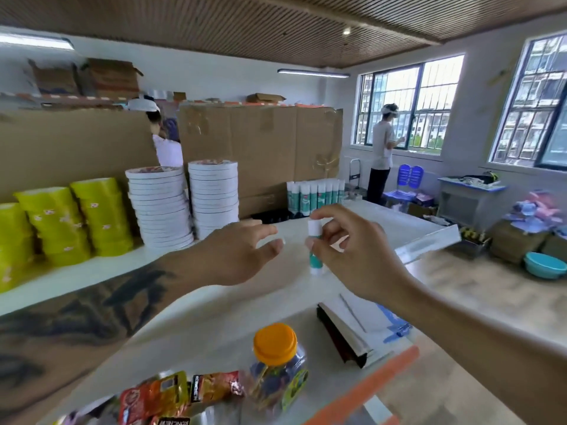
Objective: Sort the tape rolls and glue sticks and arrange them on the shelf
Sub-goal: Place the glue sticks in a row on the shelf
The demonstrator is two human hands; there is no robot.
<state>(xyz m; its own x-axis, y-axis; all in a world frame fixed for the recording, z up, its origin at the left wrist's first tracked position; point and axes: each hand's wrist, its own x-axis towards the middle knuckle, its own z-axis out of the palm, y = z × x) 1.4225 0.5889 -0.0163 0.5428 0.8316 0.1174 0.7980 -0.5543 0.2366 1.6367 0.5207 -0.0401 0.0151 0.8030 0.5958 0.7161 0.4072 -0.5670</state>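
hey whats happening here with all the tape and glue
A person is stocking a white shelf. The right hand pinches one glue stick upright, while the left hand hovers open beside it. At the back stand a row of glue sticks, two stacks of white tape rolls and stacks of yellow tape rolls.

Open shelf surface [171, 289] between hands and back row, clear lane down the middle. Left blocked by yellow tape stacks [61, 222], then two white tape stacks [184, 204] near centre. Back right: row of upright glue sticks [316, 196] against cardboard wall [260, 148]. Gap between white stacks and glue row. Near edge: orange-lidded jar [276, 363], snack packets [171, 394], black-edged box [346, 335]
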